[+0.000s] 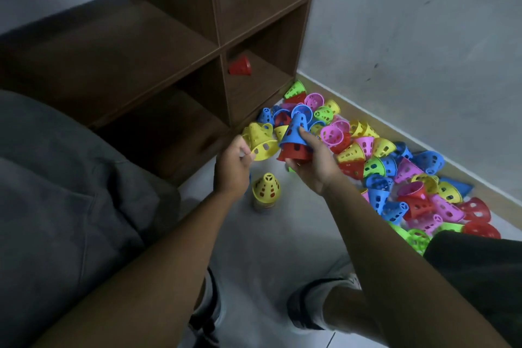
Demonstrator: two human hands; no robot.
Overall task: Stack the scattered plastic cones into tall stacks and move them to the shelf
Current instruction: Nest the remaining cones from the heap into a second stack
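Pale grey floor (254,248) runs under your arms to a light wall (409,37), with a dark brown wooden shelf unit (217,22) in the corner. One red perforated plastic cone (240,66) lies on its side in a lower right compartment. Your left hand (231,169) pinches the rim of a yellow perforated plastic cone (261,138). Your right hand (310,162) curls round a blue cone nested over a red one (293,141). Below them, a yellow-topped stack of cones (265,191) stands upright on the floor. A loose heap of mixed coloured cones (395,167) lies along the wall to your right.
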